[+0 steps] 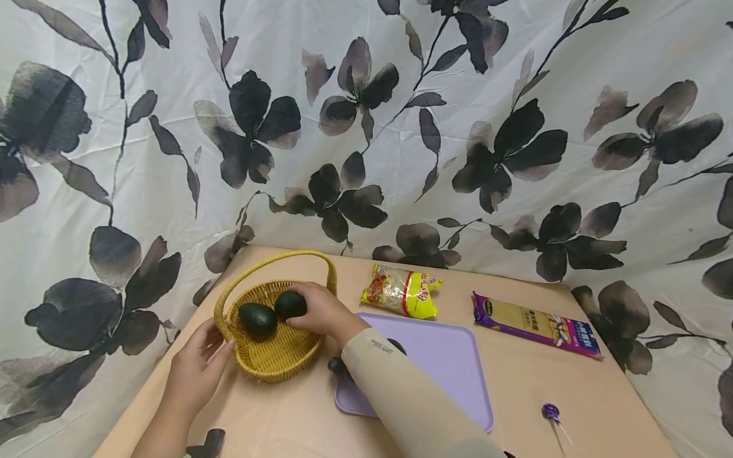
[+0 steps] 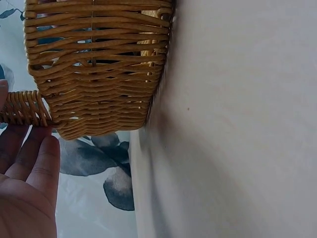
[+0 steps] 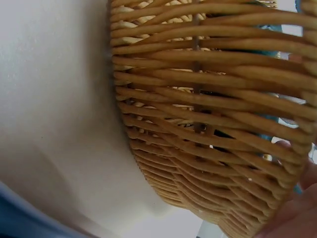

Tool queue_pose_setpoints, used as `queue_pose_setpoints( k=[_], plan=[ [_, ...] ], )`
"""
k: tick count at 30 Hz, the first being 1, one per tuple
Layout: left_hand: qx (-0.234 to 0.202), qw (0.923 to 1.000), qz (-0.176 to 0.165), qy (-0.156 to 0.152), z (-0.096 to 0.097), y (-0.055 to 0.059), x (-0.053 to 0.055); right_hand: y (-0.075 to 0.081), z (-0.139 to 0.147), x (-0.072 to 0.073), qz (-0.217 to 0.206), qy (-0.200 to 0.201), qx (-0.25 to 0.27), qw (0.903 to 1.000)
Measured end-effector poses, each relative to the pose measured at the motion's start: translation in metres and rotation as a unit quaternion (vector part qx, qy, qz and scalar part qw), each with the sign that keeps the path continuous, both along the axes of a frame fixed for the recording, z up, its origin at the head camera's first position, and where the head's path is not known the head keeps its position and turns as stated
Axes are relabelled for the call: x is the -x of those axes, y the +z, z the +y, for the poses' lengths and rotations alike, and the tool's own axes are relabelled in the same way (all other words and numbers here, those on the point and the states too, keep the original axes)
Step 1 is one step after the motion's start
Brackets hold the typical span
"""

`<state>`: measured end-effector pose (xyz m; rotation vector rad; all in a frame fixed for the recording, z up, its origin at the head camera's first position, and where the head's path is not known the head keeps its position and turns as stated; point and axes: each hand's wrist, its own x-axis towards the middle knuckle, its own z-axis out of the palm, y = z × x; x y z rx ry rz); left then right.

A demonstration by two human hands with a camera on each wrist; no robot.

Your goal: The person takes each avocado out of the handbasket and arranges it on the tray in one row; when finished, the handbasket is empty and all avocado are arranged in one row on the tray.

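A yellow wicker basket (image 1: 275, 366) with a tall arched handle stands on the table at the left. My left hand (image 1: 197, 366) grips the foot of the handle; in the left wrist view its fingers (image 2: 42, 163) lie behind the woven handle, the thumb barely showing at the edge. Inside the basket lies a dark green avocado (image 1: 257, 320). My right hand (image 1: 317, 308) reaches over the right rim and holds a second avocado (image 1: 290, 305) beside the first. In the right wrist view the basket wall (image 3: 198, 99) hides most of this hand (image 3: 297, 213).
A lilac tray (image 1: 446, 362) lies right of the basket, partly under my right sleeve. Dark items (image 1: 338, 366) at its left side are mostly hidden. Behind it rests a yellow food bag (image 1: 399, 291); farther right are a purple-and-gold packet (image 1: 535, 324) and a purple lollipop (image 1: 550, 412).
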<state>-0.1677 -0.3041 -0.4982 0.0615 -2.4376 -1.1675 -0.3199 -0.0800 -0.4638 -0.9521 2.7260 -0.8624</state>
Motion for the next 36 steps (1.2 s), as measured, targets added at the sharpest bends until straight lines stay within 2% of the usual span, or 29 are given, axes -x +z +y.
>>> queue_pose_setpoints(
  k=[7,11,14,17,22,25,28,30,33,36],
  plan=[
    [0.008,1.0000,-0.004,-0.001,0.005,0.001,0.003,-0.003,-0.003,0.004,0.026,-0.016,-0.058,0.9978],
    [0.005,1.0000,-0.008,-0.001,0.007,0.002,0.003,-0.005,-0.007,0.002,0.061,-0.028,-0.106,0.9921],
    [0.006,0.9999,-0.015,0.001,0.006,0.003,0.002,-0.009,-0.010,-0.001,0.081,-0.038,-0.122,0.9886],
    [0.013,0.9996,-0.020,0.013,0.002,0.003,-0.005,-0.012,-0.018,-0.005,0.096,-0.031,-0.121,0.9874],
    [0.014,0.9981,-0.026,0.054,-0.013,0.002,-0.022,-0.012,-0.039,-0.018,0.114,0.004,-0.135,0.9842],
    [0.011,0.9973,-0.026,0.068,-0.017,0.000,-0.026,-0.010,-0.045,-0.022,0.118,0.013,-0.152,0.9812],
    [0.013,0.9976,-0.021,0.064,-0.015,0.000,-0.023,-0.010,-0.041,-0.021,0.121,0.016,-0.164,0.9789],
    [0.009,0.9987,-0.012,0.049,-0.011,0.000,-0.019,-0.010,-0.035,-0.018,0.121,0.015,-0.163,0.9791],
    [0.004,0.9997,0.003,0.025,-0.004,0.002,-0.011,-0.010,-0.023,-0.010,0.118,0.018,-0.136,0.9836],
    [0.004,0.9998,0.015,0.013,0.001,0.003,-0.004,-0.009,-0.012,-0.004,0.107,0.020,-0.090,0.9900]
  ],
)
